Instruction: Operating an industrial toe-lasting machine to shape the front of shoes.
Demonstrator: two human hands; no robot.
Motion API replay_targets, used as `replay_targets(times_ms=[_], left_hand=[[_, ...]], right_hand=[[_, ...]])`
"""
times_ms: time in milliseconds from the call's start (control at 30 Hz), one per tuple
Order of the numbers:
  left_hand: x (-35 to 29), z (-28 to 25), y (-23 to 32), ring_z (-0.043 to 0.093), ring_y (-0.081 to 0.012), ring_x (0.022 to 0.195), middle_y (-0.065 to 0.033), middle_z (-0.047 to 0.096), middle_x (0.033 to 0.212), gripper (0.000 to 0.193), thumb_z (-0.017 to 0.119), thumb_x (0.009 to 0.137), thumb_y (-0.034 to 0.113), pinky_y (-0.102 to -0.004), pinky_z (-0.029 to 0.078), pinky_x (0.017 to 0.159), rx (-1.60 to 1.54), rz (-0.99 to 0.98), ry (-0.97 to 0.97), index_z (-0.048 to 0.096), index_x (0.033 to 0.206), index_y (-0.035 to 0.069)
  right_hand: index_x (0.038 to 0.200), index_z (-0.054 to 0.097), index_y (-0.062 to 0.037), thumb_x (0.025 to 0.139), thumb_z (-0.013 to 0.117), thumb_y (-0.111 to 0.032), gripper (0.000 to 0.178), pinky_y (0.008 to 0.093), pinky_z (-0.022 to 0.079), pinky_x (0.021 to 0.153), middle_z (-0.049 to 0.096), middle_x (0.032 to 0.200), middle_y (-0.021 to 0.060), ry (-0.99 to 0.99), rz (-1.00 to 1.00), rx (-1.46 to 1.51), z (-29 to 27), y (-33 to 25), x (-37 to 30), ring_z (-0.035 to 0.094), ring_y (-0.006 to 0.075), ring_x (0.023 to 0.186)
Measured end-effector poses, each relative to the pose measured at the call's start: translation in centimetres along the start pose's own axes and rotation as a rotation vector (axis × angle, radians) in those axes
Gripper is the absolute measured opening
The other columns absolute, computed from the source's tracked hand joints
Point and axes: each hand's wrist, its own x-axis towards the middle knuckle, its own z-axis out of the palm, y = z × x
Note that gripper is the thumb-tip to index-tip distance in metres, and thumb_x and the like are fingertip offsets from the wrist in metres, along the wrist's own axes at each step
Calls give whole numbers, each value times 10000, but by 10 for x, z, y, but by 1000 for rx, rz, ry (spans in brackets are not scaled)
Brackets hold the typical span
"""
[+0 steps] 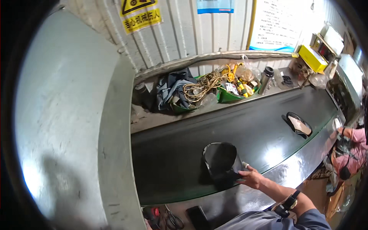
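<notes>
black hollow piece (221,159) in right hand (252,178), gripping its side near the green front edge of the belt (168,165), left hand out of view, wide gap before the shoe (299,125), lettered yellow sign (142,16) and white poster (276,23) beyond.

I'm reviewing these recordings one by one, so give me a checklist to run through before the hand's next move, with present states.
1. Right hand grips the black curved piece: ok, at its near right edge.
2. Left hand's position: cannot tell, out of view.
3. Curved piece resting on the dark work surface: cannot tell, it may be slightly raised.
4. Sandal-shaped piece clear of the held one: ok, well apart to the right.
5. Green bin off the work surface: ok, on the ledge beyond.
</notes>
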Motion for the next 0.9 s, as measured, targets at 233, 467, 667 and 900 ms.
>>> replay_targets(times_ms=[233, 467, 667, 900], left_hand=[[-30, 90, 91, 602, -409, 1246, -288, 657, 1271, 757, 836, 790, 266, -464, 438, 1109, -465, -483, -370, 515, 1385, -75], [-111, -2, 200, 509, -435, 1321, -274, 568, 1363, 855, 895, 642, 275, -520, 453, 1094, -97, -284, -422, 554, 1380, 9], [-237, -161, 310, 473, -402, 1296, -165, 517, 1396, 641, 782, 616, 98, -527, 376, 1083, -338, 790, -157, 682, 1247, 139], [-426, -220, 424, 483, -310, 1279, -106, 542, 1371, 555, 779, 608, 139, -487, 356, 1067, -682, 1351, -265, 727, 1156, 208]], right_hand=[[1546, 373, -302, 916, 780, -235, 753, 622, 250, 1149, 559, 1388, 42, 200, -174, 51, -62, -34, -70, 527, 275, 1285], [1619, 27, -211, 871, 787, -40, 1081, 728, 341, 1118, 503, 1422, 151, -6, -197, 162, -92, -13, -100, 578, 346, 1256], [1621, -20, -154, 846, 802, -26, 1137, 733, 384, 1084, 503, 1418, 213, 19, -269, 101, -163, 3, -165, 584, 395, 1233], [1388, 533, -79, 1083, 349, -473, 531, 465, 504, 937, 640, 1308, 122, 102, -386, 106, -211, 10, -154, 582, 275, 1213]])
